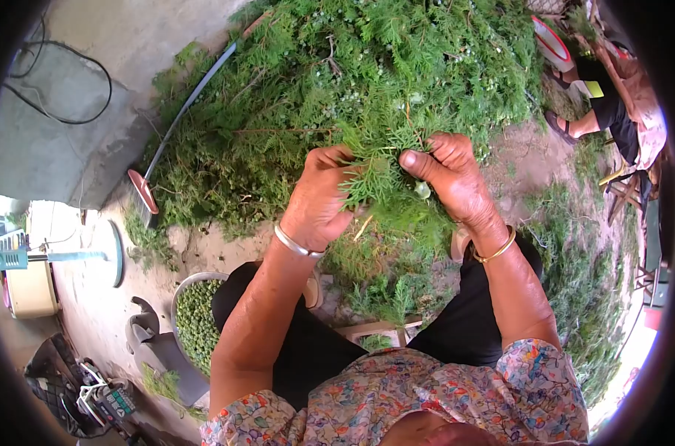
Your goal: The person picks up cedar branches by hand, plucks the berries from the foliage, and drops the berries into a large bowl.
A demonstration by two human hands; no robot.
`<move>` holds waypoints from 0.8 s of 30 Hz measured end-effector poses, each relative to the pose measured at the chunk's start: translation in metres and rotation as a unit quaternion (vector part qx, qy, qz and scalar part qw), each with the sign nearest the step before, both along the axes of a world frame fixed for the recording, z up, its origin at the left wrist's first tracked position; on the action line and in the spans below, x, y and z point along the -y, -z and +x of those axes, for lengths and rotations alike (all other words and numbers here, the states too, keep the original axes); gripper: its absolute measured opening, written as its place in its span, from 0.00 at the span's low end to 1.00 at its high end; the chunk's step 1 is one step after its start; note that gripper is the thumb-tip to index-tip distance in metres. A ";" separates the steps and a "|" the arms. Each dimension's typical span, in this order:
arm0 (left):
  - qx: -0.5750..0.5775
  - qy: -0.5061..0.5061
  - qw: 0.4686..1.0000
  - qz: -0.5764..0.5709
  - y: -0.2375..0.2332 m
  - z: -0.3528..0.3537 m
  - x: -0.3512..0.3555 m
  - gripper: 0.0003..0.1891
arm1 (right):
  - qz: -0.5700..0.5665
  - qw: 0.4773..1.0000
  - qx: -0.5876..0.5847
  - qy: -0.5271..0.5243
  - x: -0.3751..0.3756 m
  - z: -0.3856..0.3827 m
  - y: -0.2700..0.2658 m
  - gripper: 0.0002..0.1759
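Observation:
Between my two hands is a leafy green conifer sprig [378, 167] with flat, feathery foliage. My left hand [319, 197], with a silver bangle at the wrist, has its fingers closed on the left side of the sprig. On the other side, my right hand [455, 175] pinches the sprig with thumb and curled fingers; a gold bangle circles that wrist. A small pale green cone [421, 189] shows just below the right thumb. Directly beyond both hands lies a big heap of cut conifer branches [337, 67] dotted with pale cones.
A basin [185, 282] full of small green cones stands left of my knee. A broom [143, 195] leans on the heap's left edge. Loose greenery [568, 275] covers the ground at right, where another person [616, 111] sits. A fan [114, 253] stands far left.

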State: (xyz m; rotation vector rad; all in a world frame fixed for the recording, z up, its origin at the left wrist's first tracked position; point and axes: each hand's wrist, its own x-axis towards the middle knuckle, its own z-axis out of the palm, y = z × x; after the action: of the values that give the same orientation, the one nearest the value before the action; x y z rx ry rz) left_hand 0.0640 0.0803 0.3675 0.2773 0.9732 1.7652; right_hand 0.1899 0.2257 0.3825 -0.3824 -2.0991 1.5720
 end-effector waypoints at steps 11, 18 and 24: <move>-0.073 0.069 0.993 -0.063 -0.030 -0.006 0.004 0.07 | 0.126 0.991 -0.009 0.043 0.001 -0.003 0.002 0.23; -0.074 -0.051 0.987 -0.136 -0.012 0.005 0.032 0.14 | 0.151 0.983 0.100 0.034 0.003 0.000 -0.004 0.21; -0.512 -0.053 0.857 0.016 0.023 -0.004 0.024 0.20 | 0.088 0.977 0.186 -0.049 0.006 0.001 -0.018 0.24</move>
State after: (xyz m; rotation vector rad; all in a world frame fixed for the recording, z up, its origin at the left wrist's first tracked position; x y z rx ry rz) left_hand 0.0603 0.0563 0.3441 1.2963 1.7094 1.6969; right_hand 0.1911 0.2195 0.4001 -0.5544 -2.5540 1.4388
